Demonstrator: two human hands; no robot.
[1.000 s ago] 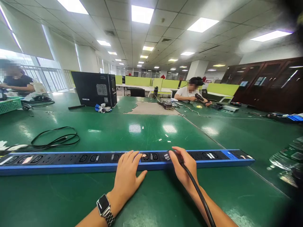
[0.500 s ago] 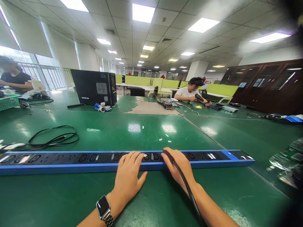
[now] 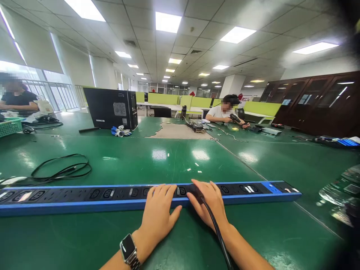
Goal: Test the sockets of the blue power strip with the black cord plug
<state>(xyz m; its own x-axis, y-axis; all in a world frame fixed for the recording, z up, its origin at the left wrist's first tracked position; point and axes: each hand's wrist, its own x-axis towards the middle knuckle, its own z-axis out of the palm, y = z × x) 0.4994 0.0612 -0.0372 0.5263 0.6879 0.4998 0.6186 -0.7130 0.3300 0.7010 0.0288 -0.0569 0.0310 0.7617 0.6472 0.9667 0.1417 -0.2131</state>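
Observation:
A long blue power strip [image 3: 112, 205] with a black socket face lies across the green table in front of me. My left hand [image 3: 160, 208] rests on it near the middle, fingers stretched out over the sockets and the thumb apart. Just to the right, my right hand [image 3: 209, 200] is closed around a black plug [image 3: 196, 192] at the strip's sockets. How deep the plug sits is hidden by my fingers. Its black cable [image 3: 216, 225] runs from under my palm down towards the bottom edge. A watch [image 3: 129, 249] is on my left wrist.
A coiled black cable [image 3: 62, 170] lies at left. Beyond stand a black computer case [image 3: 108, 108] and white-blue gloves [image 3: 120, 131]. A person [image 3: 225, 110] sits across the table with a drill-like tool; another person [image 3: 18, 97] sits far left. Clear plastic packaging [image 3: 341, 187] lies right.
My left hand has slid slightly right along the strip. The right hand has shifted slightly left with the plug, more of which shows now. The view has tilted up a little.

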